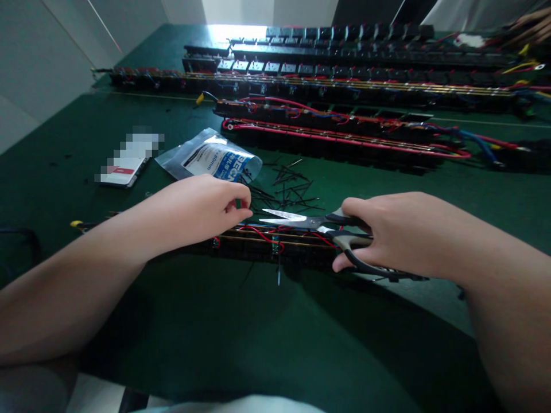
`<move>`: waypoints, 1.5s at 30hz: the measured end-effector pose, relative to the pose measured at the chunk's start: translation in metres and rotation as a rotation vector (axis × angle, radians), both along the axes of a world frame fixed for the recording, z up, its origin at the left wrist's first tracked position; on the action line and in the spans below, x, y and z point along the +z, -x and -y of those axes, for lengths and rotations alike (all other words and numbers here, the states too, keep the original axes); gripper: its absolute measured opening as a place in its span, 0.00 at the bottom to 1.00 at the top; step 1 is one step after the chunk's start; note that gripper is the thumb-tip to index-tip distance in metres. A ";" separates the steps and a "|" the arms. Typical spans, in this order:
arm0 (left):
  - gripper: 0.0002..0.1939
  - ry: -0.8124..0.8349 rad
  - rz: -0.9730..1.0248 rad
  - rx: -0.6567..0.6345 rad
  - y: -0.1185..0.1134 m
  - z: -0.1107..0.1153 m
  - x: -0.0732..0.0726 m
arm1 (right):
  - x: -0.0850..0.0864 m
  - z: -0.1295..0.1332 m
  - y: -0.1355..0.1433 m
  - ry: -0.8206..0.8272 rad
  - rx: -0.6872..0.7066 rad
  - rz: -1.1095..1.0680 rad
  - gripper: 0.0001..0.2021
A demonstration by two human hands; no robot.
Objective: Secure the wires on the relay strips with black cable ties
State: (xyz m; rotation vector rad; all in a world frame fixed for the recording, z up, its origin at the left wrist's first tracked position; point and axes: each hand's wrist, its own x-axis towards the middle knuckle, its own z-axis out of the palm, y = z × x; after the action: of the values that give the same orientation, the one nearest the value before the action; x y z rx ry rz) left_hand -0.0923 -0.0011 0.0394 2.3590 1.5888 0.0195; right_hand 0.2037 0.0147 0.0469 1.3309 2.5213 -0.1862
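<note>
My right hand (394,232) grips a pair of scissors (321,221) with black and grey handles, thumb and fingers through the loops. The blades are slightly parted and point left toward my left hand (204,203). That hand is closed in a pinch; whatever is between its fingertips is too small to make out. Beneath both hands lies a long black wired strip (297,238) with red wires and brass-coloured rods, partly covered by my left forearm. A thin tail sticks out from its near side. Just beyond it, black cable ties (290,189) are scattered in a pile.
A clear plastic bag (210,155) with a blue and white label lies behind my left hand. Left of it is a flat white and red object (124,163), partly blurred out. Several long wired assemblies (327,126) span the back. Another person's hand (531,28) shows at far right.
</note>
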 end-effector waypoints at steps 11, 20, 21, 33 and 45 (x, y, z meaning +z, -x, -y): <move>0.11 -0.088 0.070 -0.078 -0.007 0.000 0.001 | -0.001 0.002 0.003 0.032 0.012 -0.059 0.29; 0.11 -0.204 0.190 -0.146 -0.019 0.004 -0.007 | -0.015 0.003 0.003 -0.074 0.172 -0.176 0.33; 0.11 -0.213 0.205 -0.149 -0.020 0.005 -0.008 | -0.016 0.003 0.003 -0.085 0.177 -0.176 0.33; 0.07 -0.236 0.335 -0.176 -0.027 0.008 -0.012 | -0.023 0.012 0.019 -0.133 0.167 -0.140 0.33; 0.05 -0.184 0.390 -0.143 -0.025 0.002 -0.015 | -0.024 0.019 0.031 -0.226 0.156 -0.066 0.23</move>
State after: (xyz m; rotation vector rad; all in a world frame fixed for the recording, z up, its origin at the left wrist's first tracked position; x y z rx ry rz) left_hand -0.0674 -0.0028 0.0246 2.4084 1.2761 0.5804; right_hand 0.1730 -0.0044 0.0230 1.2146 2.7547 0.0915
